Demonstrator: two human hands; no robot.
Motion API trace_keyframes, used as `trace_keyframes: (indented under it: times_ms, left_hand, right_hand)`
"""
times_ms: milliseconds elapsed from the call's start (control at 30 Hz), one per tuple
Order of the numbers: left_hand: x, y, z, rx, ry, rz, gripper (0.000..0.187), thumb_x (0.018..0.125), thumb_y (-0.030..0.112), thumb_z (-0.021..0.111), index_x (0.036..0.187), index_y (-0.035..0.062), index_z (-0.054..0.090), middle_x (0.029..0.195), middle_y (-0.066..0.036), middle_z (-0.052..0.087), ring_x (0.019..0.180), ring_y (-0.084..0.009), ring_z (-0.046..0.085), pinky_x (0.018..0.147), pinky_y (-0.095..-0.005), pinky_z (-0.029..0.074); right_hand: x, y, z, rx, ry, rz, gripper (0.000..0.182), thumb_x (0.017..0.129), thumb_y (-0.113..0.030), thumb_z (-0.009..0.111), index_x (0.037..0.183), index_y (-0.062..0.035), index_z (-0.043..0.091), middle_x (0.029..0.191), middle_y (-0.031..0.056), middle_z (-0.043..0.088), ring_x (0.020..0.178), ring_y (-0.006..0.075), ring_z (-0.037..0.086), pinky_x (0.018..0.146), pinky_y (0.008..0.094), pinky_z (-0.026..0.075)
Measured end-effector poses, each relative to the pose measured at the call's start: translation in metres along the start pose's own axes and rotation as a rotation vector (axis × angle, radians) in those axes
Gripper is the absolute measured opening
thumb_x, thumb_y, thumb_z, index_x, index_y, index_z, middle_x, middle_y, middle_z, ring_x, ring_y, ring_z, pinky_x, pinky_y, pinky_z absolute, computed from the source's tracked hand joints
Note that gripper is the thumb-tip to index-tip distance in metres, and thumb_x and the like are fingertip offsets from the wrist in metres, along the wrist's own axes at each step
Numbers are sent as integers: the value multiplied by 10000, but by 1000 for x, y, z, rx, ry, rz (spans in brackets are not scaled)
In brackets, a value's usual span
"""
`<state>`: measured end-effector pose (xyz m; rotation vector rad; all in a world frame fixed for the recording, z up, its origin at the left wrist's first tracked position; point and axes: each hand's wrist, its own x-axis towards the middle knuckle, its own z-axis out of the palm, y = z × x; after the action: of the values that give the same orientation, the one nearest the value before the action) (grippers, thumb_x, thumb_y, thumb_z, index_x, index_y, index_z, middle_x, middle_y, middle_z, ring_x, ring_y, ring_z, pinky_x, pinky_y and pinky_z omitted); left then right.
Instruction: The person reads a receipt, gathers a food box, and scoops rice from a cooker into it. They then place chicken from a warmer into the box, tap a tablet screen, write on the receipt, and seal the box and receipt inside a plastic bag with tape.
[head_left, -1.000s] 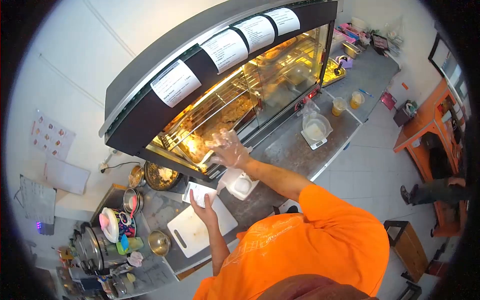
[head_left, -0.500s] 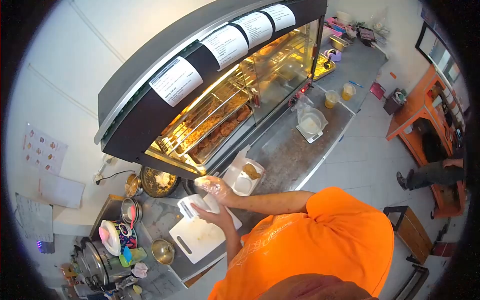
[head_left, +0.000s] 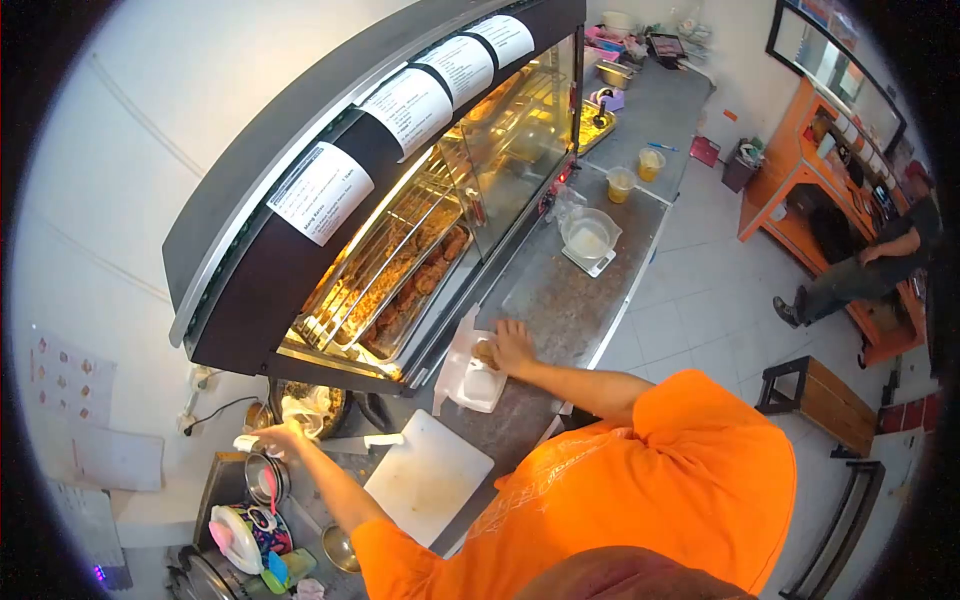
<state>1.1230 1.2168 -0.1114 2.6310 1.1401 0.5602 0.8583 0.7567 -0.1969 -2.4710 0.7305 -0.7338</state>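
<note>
My left hand (head_left: 278, 437) reaches over the counter's left part, beside the dark pan (head_left: 345, 412). Its fingers look closed, and a white end sticks out beside them; the rest is too small to make out. A pale, crumpled thing (head_left: 308, 408) lies over the pan. My right hand (head_left: 513, 348), fingers apart, rests at the edge of an open white takeaway box (head_left: 468, 385), touching it. Inside, by the fingertips, is a brown fried piece (head_left: 486, 352). A white cutting board (head_left: 430, 478) lies between my arms. Near its top left corner is a long object with a white end (head_left: 384, 440).
A lit glass display case (head_left: 420, 250) with trays of fried food stands behind the counter. Farther right are a clear bowl on a scale (head_left: 590, 238) and two yellow drinks (head_left: 620, 184). Metal bowls (head_left: 264, 478) stand at left. A person (head_left: 880, 260) is at far right.
My left hand has moved left from the board, and the white labelled thing is no longer seen in it. My right hand has moved right to the box. The view has shifted.
</note>
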Motion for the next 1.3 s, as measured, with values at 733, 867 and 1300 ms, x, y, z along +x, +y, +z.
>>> trace_keyframes:
  times_ms: [733, 867, 1300]
  left_hand:
    - [-452, 224, -124, -646, 150, 931, 1093, 793, 569, 721, 1520, -64, 206, 1552, -337, 211, 1470, -458, 144, 1103, -657, 107]
    - [-478, 319, -80, -623, 319, 890, 938, 832, 500, 645, 1527, 5, 254, 1567, -232, 288, 1409, -435, 280, 1071, -704, 77]
    - [-473, 268, -142, -461, 72, 157, 824, 866, 399, 641, 1500, -4, 302, 1411, -294, 467, 1223, -470, 472, 1011, -610, 336]
  right_hand:
    - [-19, 171, -145, 384, -298, 146, 336, 986, -217, 496, 863, 63, 633, 857, 292, 620, 872, 467, 611, 769, 489, 481]
    - [-36, 281, -229, 307, -115, 137, 299, 978, -171, 487, 835, 61, 611, 825, 280, 593, 810, 451, 591, 712, 507, 448]
    - [-39, 597, -409, 79, 81, 538, 373, 1004, -221, 480, 884, 100, 629, 802, 266, 639, 776, 423, 615, 744, 487, 465]
